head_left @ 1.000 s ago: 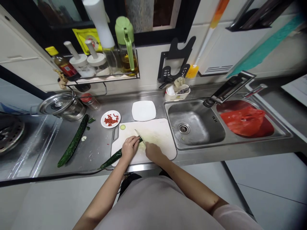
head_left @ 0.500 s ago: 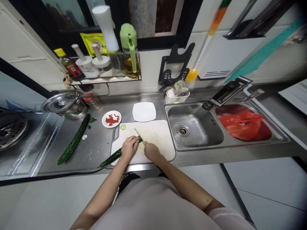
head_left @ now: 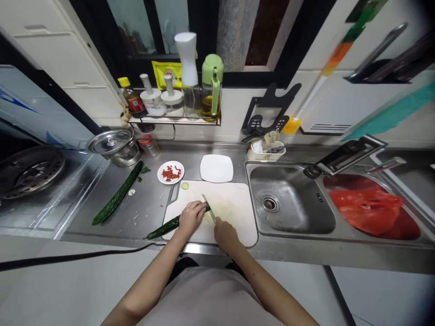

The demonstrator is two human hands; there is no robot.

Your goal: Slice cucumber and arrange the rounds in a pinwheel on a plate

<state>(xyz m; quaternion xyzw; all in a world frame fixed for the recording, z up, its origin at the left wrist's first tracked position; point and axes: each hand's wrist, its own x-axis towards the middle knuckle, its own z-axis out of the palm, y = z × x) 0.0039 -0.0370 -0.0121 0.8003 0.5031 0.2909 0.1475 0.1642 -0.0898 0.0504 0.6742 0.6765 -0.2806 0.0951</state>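
Running out beneath the left hand, a dark green cucumber is clasped from above on the white cutting board, its tail jutting past the board's edge left of the grip. Just right of those fingers, a knife is gripped in the right hand (a lone round slice is seen beyond the knuckles). Lightish, firm flesh and slick skin are to be expected; it's best pinned near the cut end, fingertips tucked.
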